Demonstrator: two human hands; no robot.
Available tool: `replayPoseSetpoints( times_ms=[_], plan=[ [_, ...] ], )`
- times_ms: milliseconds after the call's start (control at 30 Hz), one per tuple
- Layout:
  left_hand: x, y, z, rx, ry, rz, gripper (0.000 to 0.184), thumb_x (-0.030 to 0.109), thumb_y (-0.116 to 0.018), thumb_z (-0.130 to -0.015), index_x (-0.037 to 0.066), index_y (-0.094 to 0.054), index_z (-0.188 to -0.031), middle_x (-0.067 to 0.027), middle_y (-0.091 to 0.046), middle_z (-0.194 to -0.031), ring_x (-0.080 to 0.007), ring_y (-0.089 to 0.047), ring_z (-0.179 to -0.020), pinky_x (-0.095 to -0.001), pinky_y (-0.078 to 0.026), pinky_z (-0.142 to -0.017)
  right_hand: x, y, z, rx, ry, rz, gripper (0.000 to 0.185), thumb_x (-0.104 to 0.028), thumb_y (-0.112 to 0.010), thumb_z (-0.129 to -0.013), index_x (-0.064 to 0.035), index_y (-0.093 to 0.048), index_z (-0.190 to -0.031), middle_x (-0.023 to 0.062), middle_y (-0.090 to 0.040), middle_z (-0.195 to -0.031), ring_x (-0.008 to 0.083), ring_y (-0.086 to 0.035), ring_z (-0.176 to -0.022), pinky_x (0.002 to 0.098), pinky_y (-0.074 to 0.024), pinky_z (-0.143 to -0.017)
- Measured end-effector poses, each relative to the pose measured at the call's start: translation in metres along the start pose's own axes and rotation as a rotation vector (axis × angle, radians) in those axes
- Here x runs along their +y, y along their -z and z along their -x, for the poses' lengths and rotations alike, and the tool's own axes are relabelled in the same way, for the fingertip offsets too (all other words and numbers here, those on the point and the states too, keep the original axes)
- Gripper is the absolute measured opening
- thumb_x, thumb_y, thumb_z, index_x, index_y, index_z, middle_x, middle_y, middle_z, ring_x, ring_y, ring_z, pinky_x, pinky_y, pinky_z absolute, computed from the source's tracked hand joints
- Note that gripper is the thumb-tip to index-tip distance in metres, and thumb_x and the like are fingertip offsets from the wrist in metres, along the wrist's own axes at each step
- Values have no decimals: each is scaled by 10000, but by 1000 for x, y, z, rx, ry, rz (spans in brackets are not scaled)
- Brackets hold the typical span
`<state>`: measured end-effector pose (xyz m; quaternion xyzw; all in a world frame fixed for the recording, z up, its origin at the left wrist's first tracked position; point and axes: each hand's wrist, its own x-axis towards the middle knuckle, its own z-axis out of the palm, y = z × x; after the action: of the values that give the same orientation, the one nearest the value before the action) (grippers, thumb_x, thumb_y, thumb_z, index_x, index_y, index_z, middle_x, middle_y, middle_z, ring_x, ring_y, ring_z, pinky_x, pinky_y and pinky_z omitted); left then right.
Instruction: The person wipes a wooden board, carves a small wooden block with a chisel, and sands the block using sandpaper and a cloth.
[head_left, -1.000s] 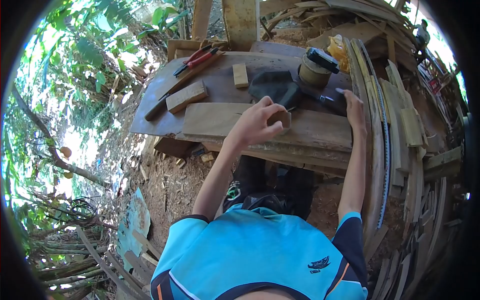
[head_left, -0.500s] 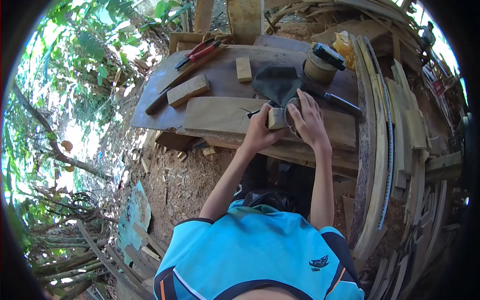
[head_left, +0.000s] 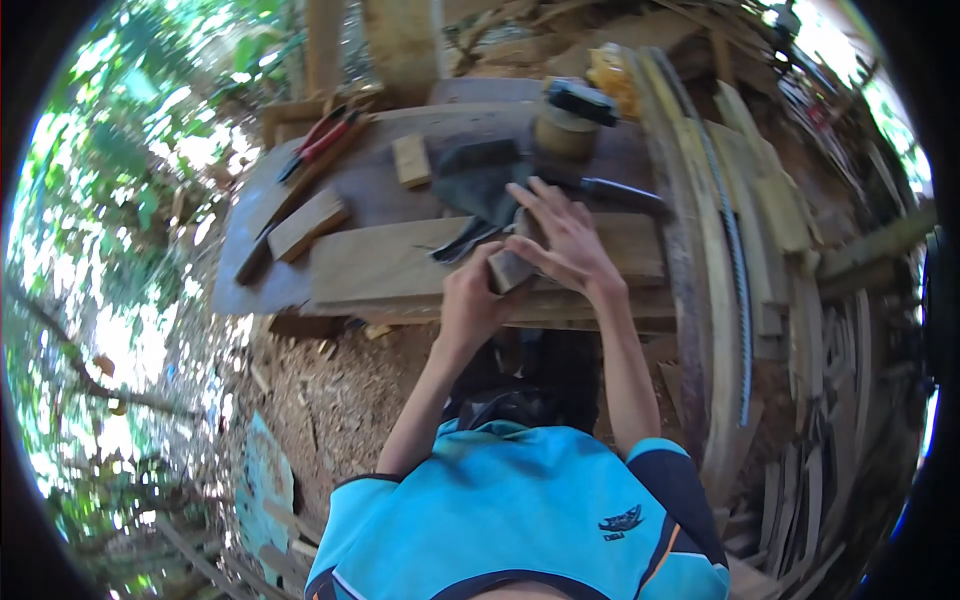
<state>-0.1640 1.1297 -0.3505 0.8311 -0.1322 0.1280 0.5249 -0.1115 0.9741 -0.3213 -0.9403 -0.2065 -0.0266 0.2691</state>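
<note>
My left hand [head_left: 472, 297] is closed around a small wooden block [head_left: 511, 270] just above the front edge of the workbench. My right hand [head_left: 565, 243] lies against the block's far end, fingers stretched forward and thumb across it. Under that palm is a curved brownish piece [head_left: 529, 229] that looks like sandpaper, mostly hidden and blurred. Beyond the hands a dark grey, cloth-like sheet [head_left: 480, 178] lies crumpled, with a dark strip trailing toward my left hand. A wide plank [head_left: 385, 262] lies along the bench's front beneath my hands.
On the workbench [head_left: 375, 200] are red-handled pliers [head_left: 325, 137], two loose wooden blocks [head_left: 308, 224] [head_left: 411, 161], a chisel-like tool [head_left: 622, 193] and a tin [head_left: 565, 135] with a dark object on top. Long boards [head_left: 690, 250] and a saw blade [head_left: 735, 270] stand at the right.
The view has shifted, so the bench appears further left. Both hands keep the block, which now sits tilted; the right fingers reach further forward over it.
</note>
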Motion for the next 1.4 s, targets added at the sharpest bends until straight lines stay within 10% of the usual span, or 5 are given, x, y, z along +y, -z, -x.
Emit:
replayPoseSetpoints(
  times_ms=[400, 500, 633, 1133, 1400],
  plan=[
    [18, -1, -20, -25, -80, -77, 363, 99, -702, -655, 33, -578, -990, -184, -644, -824, -373, -621, -772, -416, -498, -653, -24, 5, 24, 118, 181, -116, 698, -461, -438, -910, -6, -261, -1409, 242, -347, -1403, 381, -240, -1351, 432, -194, -1114],
    [22, -6, -19, -18, -108, -135, 372, 108, -699, -654, 44, -583, -1002, -183, -644, -822, -377, -619, -786, -415, -496, -668, 5, -1, 8, 66, -146, -369, 672, -388, -506, -893, -31, -269, -1410, 228, -337, -1412, 374, -255, -1347, 426, -199, -1116],
    [23, -6, -23, -15, -164, -19, 422, 115, -713, -643, 49, -568, -1033, -174, -647, -835, -371, -621, -788, -418, -495, -666, -19, 13, 28, 6, 238, -192, 682, -474, -431, -915, -42, -264, -1415, 199, -280, -1454, 364, -210, -1367, 414, -180, -1121],
    [22, -10, -27, -49, -58, -243, 440, 183, -726, -654, 53, -565, -1042, -188, -633, -798, -369, -615, -760, -420, -483, -643, 20, -6, 16, 33, 93, -345, 674, -366, -484, -904, -13, -227, -1418, 220, -267, -1450, 351, -189, -1377, 382, -126, -1137],
    [10, -5, -19, 12, 47, -176, 520, 176, -717, -697, 39, -505, -1152, -190, -654, -845, -364, -639, -822, -414, -504, -694, 38, 1, 8, -179, -53, -368, 926, -583, -564, -791, -43, -195, -1446, 195, -256, -1473, 342, -164, -1388, 380, -125, -1126]
  ],
)
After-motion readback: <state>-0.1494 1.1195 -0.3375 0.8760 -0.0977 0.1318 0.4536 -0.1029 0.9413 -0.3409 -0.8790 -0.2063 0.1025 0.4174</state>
